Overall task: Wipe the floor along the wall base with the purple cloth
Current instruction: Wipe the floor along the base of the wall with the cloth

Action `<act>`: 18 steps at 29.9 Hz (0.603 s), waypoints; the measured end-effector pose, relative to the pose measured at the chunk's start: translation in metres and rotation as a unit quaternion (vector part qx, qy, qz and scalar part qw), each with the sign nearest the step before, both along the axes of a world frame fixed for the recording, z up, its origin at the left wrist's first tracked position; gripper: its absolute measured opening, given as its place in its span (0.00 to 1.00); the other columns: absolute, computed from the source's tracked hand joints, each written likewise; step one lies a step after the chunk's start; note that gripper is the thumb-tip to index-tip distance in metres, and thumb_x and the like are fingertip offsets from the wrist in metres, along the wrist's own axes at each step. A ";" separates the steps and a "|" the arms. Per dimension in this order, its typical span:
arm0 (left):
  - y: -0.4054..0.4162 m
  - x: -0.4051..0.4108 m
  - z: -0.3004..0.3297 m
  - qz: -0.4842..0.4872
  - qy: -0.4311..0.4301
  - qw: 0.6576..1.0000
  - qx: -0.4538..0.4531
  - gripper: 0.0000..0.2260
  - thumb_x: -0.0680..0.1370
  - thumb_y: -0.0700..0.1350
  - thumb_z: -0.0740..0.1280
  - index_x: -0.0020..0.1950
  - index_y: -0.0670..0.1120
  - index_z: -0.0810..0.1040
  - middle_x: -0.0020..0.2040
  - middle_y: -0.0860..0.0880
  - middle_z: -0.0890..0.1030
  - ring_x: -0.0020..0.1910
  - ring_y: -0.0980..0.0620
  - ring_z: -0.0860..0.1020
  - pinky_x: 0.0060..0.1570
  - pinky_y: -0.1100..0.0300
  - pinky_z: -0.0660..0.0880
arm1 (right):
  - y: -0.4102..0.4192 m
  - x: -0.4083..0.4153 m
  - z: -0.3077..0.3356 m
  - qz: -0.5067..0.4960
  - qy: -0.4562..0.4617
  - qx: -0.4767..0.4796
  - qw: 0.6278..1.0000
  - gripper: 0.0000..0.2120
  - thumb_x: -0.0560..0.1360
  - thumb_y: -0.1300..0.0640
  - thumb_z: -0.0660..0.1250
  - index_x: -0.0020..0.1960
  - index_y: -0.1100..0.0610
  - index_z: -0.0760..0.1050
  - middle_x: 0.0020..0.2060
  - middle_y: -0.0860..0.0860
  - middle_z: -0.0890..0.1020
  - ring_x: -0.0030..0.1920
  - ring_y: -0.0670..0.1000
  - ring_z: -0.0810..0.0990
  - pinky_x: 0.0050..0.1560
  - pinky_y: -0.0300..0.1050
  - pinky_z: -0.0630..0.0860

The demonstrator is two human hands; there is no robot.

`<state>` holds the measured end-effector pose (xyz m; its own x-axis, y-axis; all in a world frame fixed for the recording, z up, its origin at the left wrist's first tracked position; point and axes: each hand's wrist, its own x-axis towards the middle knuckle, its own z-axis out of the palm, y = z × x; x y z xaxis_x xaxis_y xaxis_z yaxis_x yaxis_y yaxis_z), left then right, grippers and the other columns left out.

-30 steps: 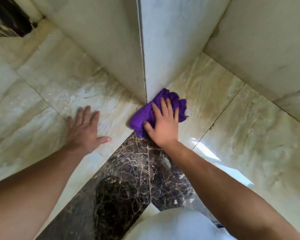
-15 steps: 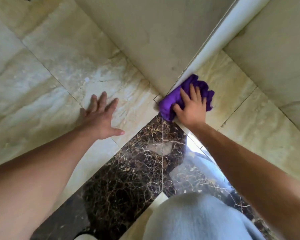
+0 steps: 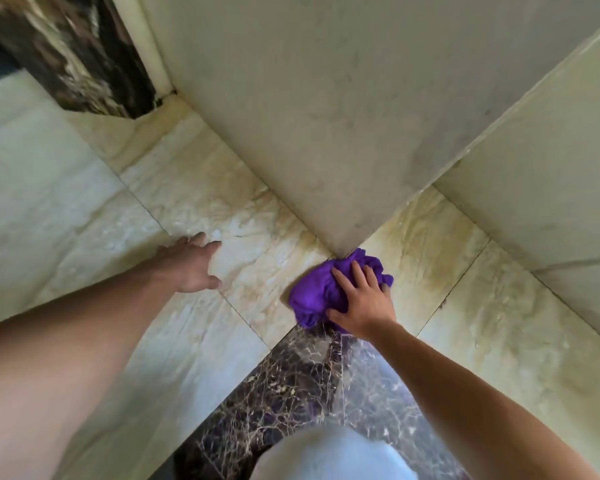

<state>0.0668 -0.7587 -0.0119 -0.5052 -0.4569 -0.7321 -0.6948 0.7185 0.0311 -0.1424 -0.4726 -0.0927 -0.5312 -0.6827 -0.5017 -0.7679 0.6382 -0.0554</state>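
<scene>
A crumpled purple cloth [image 3: 314,294] lies on the pale marble floor [image 3: 243,237], right at the foot of a projecting wall corner [image 3: 340,252]. My right hand [image 3: 362,301] presses flat on the cloth's right half, fingers spread over it and thumb hooked on its near edge. My left hand [image 3: 191,263] rests palm down on the floor tile to the left, fingers together, holding nothing. The wall base [image 3: 257,181] runs up and left from the corner, and another wall base runs along the right.
A dark brown veined marble inlay [image 3: 291,386] lies on the floor just below the cloth. A dark marble block [image 3: 84,64] stands at the upper left by the wall. My light-clad knee [image 3: 326,455] is at the bottom centre.
My right hand and the cloth stay at the wall corner while the view shifts; the cloth has slid slightly to the left side of the corner. My left hand has lifted its fingers closer together.
</scene>
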 end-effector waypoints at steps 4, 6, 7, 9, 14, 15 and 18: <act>-0.001 -0.012 0.003 0.004 0.003 0.999 0.048 0.38 0.77 0.62 0.66 0.81 0.58 0.49 0.83 0.50 0.43 0.81 0.47 0.46 0.77 0.45 0.55 | -0.010 0.026 -0.013 -0.058 0.077 -0.019 0.995 0.39 0.72 0.30 0.52 0.80 0.43 0.54 0.79 0.57 0.61 0.76 0.65 0.59 0.66 0.67 0.66; 0.000 -0.006 0.021 0.017 -0.012 0.999 0.042 0.37 0.77 0.62 0.65 0.81 0.58 0.51 0.83 0.50 0.44 0.81 0.47 0.47 0.77 0.47 0.55 | -0.036 0.043 -0.002 -0.123 0.057 0.022 0.991 0.38 0.75 0.32 0.53 0.80 0.47 0.53 0.79 0.60 0.58 0.75 0.66 0.58 0.66 0.68 0.67; -0.003 0.000 0.029 0.013 -0.019 0.999 0.034 0.36 0.77 0.63 0.65 0.81 0.58 0.52 0.83 0.50 0.44 0.81 0.47 0.48 0.77 0.47 0.55 | -0.048 0.050 0.000 -0.158 0.035 0.038 0.986 0.37 0.77 0.33 0.54 0.81 0.48 0.52 0.79 0.61 0.55 0.76 0.67 0.56 0.67 0.69 0.66; -0.018 0.009 0.047 -0.011 -0.033 0.999 0.002 0.35 0.78 0.63 0.63 0.81 0.59 0.52 0.83 0.50 0.45 0.81 0.46 0.49 0.77 0.46 0.56 | -0.071 0.058 0.007 -0.232 -0.004 0.058 0.971 0.38 0.78 0.34 0.55 0.81 0.50 0.50 0.80 0.64 0.51 0.77 0.70 0.53 0.68 0.72 0.65; -0.075 0.025 0.069 0.008 0.007 0.997 -0.074 0.33 0.79 0.63 0.61 0.81 0.58 0.53 0.83 0.49 0.48 0.81 0.45 0.49 0.76 0.44 0.55 | -0.110 0.056 0.023 -0.353 -0.085 0.052 0.930 0.43 0.76 0.36 0.62 0.80 0.55 0.47 0.79 0.67 0.47 0.77 0.72 0.50 0.67 0.72 0.65; -0.085 0.027 0.061 0.014 0.019 0.997 -0.070 0.34 0.78 0.64 0.61 0.81 0.58 0.53 0.83 0.49 0.48 0.81 0.45 0.48 0.76 0.43 0.55 | -0.111 0.054 0.022 -0.347 -0.087 0.045 0.933 0.43 0.75 0.37 0.62 0.80 0.55 0.48 0.79 0.66 0.49 0.76 0.72 0.53 0.66 0.69 0.67; -0.084 0.034 0.036 0.022 0.034 0.997 -0.070 0.36 0.77 0.65 0.63 0.81 0.59 0.50 0.83 0.48 0.47 0.81 0.44 0.48 0.76 0.43 0.54 | -0.078 0.050 0.033 -0.227 -0.020 -0.023 0.973 0.36 0.73 0.41 0.62 0.76 0.57 0.58 0.76 0.64 0.61 0.70 0.68 0.68 0.60 0.61 0.74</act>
